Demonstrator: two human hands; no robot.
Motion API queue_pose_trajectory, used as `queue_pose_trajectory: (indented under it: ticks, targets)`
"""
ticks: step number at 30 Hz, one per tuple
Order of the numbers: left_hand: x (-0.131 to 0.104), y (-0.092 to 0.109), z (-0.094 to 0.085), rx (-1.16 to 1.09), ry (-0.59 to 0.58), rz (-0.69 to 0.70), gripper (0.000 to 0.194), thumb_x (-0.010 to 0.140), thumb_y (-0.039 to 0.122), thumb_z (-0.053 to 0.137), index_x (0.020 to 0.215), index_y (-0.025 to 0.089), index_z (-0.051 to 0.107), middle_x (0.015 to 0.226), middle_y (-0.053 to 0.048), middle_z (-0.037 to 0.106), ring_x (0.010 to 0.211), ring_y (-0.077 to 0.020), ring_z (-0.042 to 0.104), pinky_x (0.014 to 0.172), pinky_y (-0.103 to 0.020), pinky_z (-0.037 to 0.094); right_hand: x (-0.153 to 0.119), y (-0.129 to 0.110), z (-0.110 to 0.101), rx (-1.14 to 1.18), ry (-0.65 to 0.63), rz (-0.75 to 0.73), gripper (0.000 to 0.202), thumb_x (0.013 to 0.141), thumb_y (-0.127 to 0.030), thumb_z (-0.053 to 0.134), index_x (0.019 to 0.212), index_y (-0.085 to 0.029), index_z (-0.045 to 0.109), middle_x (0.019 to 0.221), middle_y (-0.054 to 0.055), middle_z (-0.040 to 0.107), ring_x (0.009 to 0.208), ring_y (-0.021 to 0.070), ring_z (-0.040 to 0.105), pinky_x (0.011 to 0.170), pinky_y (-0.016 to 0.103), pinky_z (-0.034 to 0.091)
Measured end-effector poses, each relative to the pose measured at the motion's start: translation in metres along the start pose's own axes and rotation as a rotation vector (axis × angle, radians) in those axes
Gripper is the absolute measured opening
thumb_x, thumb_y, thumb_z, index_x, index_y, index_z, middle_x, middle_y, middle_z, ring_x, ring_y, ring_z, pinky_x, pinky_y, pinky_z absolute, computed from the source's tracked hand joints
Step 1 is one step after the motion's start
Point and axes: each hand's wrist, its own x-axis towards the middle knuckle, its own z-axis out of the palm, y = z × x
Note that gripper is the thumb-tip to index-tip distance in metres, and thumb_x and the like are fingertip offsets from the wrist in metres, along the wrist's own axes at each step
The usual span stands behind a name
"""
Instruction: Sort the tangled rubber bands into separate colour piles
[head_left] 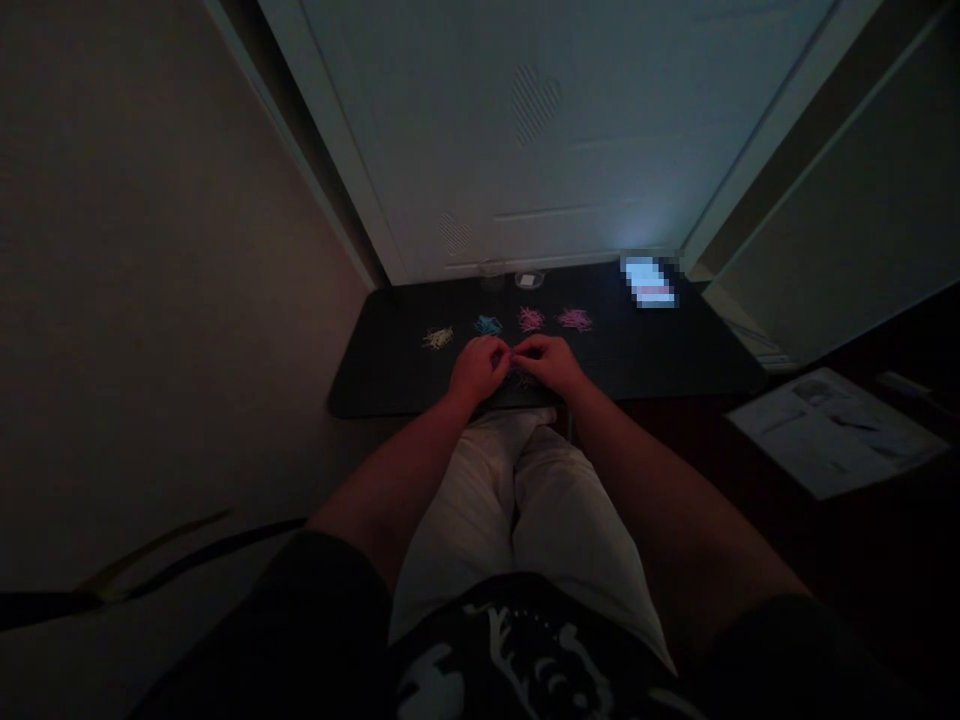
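Over the near part of a small dark table [645, 360], my left hand [478, 370] and my right hand [551, 362] meet, fingertips close together. Both are closed in a pinch; whatever is between the fingers is too small and dim to make out. Just below them lies a partly hidden heap of thin purple pieces [523, 378]. Beyond my hands, from left to right, are loose piles of thin short sticks: a pale yellow pile [438, 338], a blue pile [489, 325], a deep pink pile [531, 319] and a lighter pink pile [575, 319].
At the table's back edge stand a clear container [492, 272] and a round clear dish [529, 281] with a white patch. A lit screen [649, 282] glows at the back right. A white door [585, 150] rises behind. Printed paper [840, 430] lies to the right.
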Motion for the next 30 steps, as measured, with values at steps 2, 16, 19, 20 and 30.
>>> queue_pose_trajectory:
  ticks: [2,16,19,20,30]
  targets:
    - [-0.0001,-0.0004,0.0008,0.000,0.003,0.003,0.010,0.084,0.024,0.050,0.082,0.019,0.058,0.081,-0.004,0.061,0.084,-0.0184,0.054,0.078,-0.032,0.043,0.0002,-0.0003,0.0000,-0.001,0.008,0.005,0.017,0.066,-0.028,0.066,0.075,-0.015,0.072,0.072,0.005,0.070,0.066,0.0155,0.061,0.063,0.026,0.047]
    - [-0.0003,0.0012,-0.0006,0.008,-0.020,-0.009,0.011,0.083,0.026,0.052,0.082,0.019,0.060,0.081,-0.004,0.062,0.084,-0.0186,0.055,0.077,-0.032,0.043,0.0015,0.0025,0.0009,0.062,0.044,0.055,0.013,0.064,-0.027,0.065,0.070,-0.016,0.068,0.067,0.002,0.067,0.063,0.0147,0.059,0.064,0.028,0.046]
    - [-0.0003,0.0017,-0.0008,0.009,-0.022,-0.005,0.011,0.083,0.025,0.052,0.082,0.019,0.060,0.081,-0.004,0.062,0.083,-0.0184,0.055,0.077,-0.032,0.043,0.0021,0.0037,0.0017,0.084,0.048,0.052,0.012,0.063,-0.027,0.065,0.069,-0.016,0.066,0.066,0.002,0.065,0.063,0.0144,0.058,0.062,0.027,0.045]
    - [-0.0004,0.0017,-0.0008,0.011,-0.024,-0.005,0.011,0.083,0.025,0.052,0.082,0.018,0.060,0.080,-0.004,0.062,0.082,-0.0184,0.055,0.077,-0.032,0.043,0.0023,0.0044,0.0020,0.093,0.050,0.050,0.012,0.062,-0.026,0.065,0.069,-0.016,0.066,0.066,0.002,0.065,0.062,0.0143,0.057,0.062,0.027,0.045]
    - [-0.0008,0.0000,0.0006,0.003,-0.028,-0.004,0.010,0.083,0.025,0.052,0.081,0.019,0.060,0.079,-0.004,0.061,0.083,-0.0183,0.055,0.077,-0.032,0.043,0.0018,0.0058,0.0012,0.074,0.024,0.050,0.011,0.063,-0.027,0.064,0.066,-0.017,0.063,0.064,0.000,0.063,0.061,0.0136,0.055,0.061,0.026,0.044]
